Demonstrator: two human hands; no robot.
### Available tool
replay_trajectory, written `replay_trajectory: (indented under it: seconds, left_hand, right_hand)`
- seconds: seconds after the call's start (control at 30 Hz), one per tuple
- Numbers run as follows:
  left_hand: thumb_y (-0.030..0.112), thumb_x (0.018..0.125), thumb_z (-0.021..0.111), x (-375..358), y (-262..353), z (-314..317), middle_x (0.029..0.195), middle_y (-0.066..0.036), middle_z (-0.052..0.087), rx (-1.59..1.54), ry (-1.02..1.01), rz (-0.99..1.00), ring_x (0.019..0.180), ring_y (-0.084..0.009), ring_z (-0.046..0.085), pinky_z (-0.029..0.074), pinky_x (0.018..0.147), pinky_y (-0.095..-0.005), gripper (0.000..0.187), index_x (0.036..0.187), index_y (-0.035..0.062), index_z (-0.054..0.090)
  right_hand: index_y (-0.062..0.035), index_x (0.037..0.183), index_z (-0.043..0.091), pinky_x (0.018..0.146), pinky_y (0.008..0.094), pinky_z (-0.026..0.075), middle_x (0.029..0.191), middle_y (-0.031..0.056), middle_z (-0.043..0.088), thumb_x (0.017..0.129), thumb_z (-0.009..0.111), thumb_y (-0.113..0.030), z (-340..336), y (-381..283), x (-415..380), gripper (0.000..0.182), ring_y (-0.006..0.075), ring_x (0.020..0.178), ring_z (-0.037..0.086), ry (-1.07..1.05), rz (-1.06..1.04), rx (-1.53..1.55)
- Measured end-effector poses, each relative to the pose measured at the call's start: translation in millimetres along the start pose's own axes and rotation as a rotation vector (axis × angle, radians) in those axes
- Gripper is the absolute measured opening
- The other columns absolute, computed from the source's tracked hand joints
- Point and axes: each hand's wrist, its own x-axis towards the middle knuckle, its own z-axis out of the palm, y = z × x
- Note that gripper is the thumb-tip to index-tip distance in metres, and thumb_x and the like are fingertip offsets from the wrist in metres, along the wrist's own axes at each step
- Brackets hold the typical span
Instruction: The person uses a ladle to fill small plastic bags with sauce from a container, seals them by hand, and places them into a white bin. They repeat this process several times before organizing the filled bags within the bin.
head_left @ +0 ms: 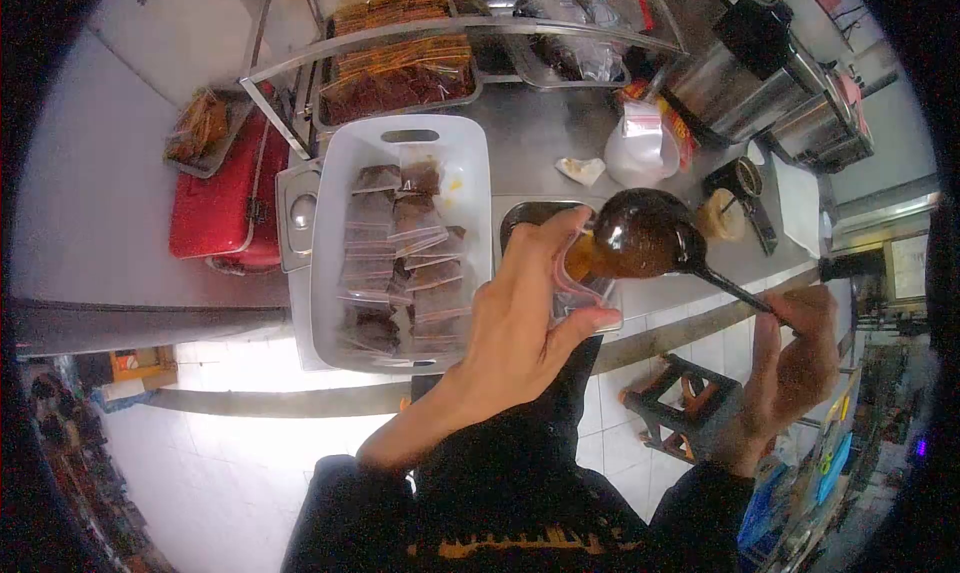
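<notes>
My left hand (515,313) grips a small clear plastic zip bag (578,288), its mouth held apart between thumb and fingers. My right hand (795,358), slightly blurred, is closed on the thin dark handle of a ladle (645,233). The ladle's glossy dark-brown bowl is at the bag's mouth, and orange-brown stuff shows at its left edge. Part of the bag is hidden behind my left hand. Below it stands a metal tray (520,211), mostly covered. To the left, a white plastic tub (330,183) holds several zip bags (420,223) with dark-brown filling.
Behind the tub, a metal rack (400,41) stands over trays of packed bags (400,68). A red case (225,208) lies left. Toward the right are a white container (640,153), a crumpled white piece (580,170) and large steel machines (745,68). A stool (685,403) is on the floor.
</notes>
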Motion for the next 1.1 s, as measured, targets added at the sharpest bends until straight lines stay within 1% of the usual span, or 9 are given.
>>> replay_trajectory:
  seconds: [0.17, 0.23, 0.37, 0.43, 0.67, 0.73, 0.83, 1.03, 1.1]
  left_hand:
    - [0.024, 0.081, 0.072, 2, 1, -2, 0.104, -0.019, 0.050, 0.069, 0.024, 0.083, 0.085, -0.0311, 0.058, 0.049, 0.072, -0.0374, 0.069, 0.136, 0.0001, 0.037]
    - [0.023, 0.081, 0.072, 2, 2, -2, 0.104, -0.019, 0.050, 0.083, 0.019, 0.073, 0.085, -0.0309, 0.058, 0.049, 0.072, -0.0372, 0.069, 0.136, 0.0001, 0.037]
    - [0.022, 0.081, 0.072, 3, 2, -2, 0.104, -0.019, 0.051, 0.064, 0.029, 0.078, 0.083, -0.0307, 0.059, 0.049, 0.071, -0.0369, 0.068, 0.135, 0.0002, 0.038]
    - [0.022, 0.081, 0.072, 3, 2, -4, 0.103, -0.019, 0.051, 0.076, 0.033, 0.089, 0.082, -0.0307, 0.059, 0.049, 0.071, -0.0369, 0.068, 0.135, 0.0001, 0.038]
    - [0.025, 0.082, 0.071, 1, 4, -7, 0.104, -0.020, 0.051, 0.041, 0.009, -0.032, 0.085, -0.0315, 0.059, 0.049, 0.072, -0.0373, 0.068, 0.136, -0.0005, 0.038]
    - [0.025, 0.082, 0.071, 3, 1, -7, 0.104, -0.020, 0.051, 0.019, -0.005, -0.042, 0.085, -0.0319, 0.060, 0.049, 0.072, -0.0374, 0.068, 0.136, -0.0007, 0.037]
    - [0.025, 0.082, 0.071, 4, -5, -6, 0.108, -0.021, 0.051, 0.096, 0.070, 0.146, 0.084, -0.0331, 0.060, 0.049, 0.074, -0.0378, 0.069, 0.136, -0.0009, 0.037]
    - [0.024, 0.082, 0.071, 0, -2, -6, 0.112, -0.023, 0.051, -0.047, 0.024, -0.058, 0.089, -0.0347, 0.059, 0.049, 0.075, -0.0387, 0.067, 0.135, -0.0011, 0.038]
    - [0.021, 0.083, 0.071, 2, -8, -9, 0.111, -0.022, 0.052, 0.137, 0.091, 0.136, 0.082, -0.0328, 0.061, 0.050, 0.074, -0.0372, 0.064, 0.134, -0.0009, 0.039]
  right_hand:
    - [-0.0006, 0.083, 0.065, 0.076, 0.0385, 0.043, 0.081, 0.0119, 0.062, 0.074, 0.072, -0.005, 0, -3, -3, 0.013, 0.0259, 0.080, 0.055, 0.063, -0.036, 0.018]
    - [0.0010, 0.087, 0.064, 0.075, 0.0335, 0.042, 0.087, 0.0111, 0.059, 0.080, 0.067, -0.003, 1, -2, -3, 0.008, 0.0228, 0.083, 0.054, 0.074, -0.097, -0.020]
    - [0.0007, 0.087, 0.064, 0.074, 0.0342, 0.042, 0.088, 0.0119, 0.059, 0.079, 0.067, -0.001, 1, 0, -2, 0.009, 0.0244, 0.083, 0.054, 0.100, -0.151, 0.003]
    - [-0.0054, 0.090, 0.063, 0.074, 0.0405, 0.044, 0.085, 0.0118, 0.062, 0.072, 0.073, -0.003, 2, -2, -3, 0.020, 0.0284, 0.081, 0.055, 0.051, -0.205, -0.163]
    - [-0.0073, 0.092, 0.063, 0.070, 0.0402, 0.044, 0.084, 0.0103, 0.062, 0.073, 0.072, -0.003, 10, 4, -6, 0.022, 0.0277, 0.077, 0.055, -0.039, -0.254, -0.150]
    - [-0.0057, 0.092, 0.065, 0.065, 0.0361, 0.044, 0.082, 0.0100, 0.063, 0.076, 0.070, -0.003, 14, 3, -10, 0.017, 0.0250, 0.073, 0.057, -0.017, -0.126, -0.061]
    - [-0.0023, 0.091, 0.066, 0.061, 0.0312, 0.044, 0.080, 0.0109, 0.064, 0.080, 0.068, -0.006, 20, 2, -14, 0.011, 0.0218, 0.069, 0.057, -0.009, 0.087, 0.113]
    - [0.0023, 0.093, 0.066, 0.061, 0.0264, 0.043, 0.078, 0.0106, 0.062, 0.085, 0.064, -0.007, 24, 9, -17, 0.013, 0.0170, 0.068, 0.055, -0.119, 0.205, 0.336]
    - [0.0019, 0.094, 0.067, 0.061, 0.0258, 0.042, 0.078, 0.0094, 0.061, 0.085, 0.064, -0.006, 27, 15, -20, 0.012, 0.0153, 0.067, 0.054, -0.096, 0.265, 0.380]
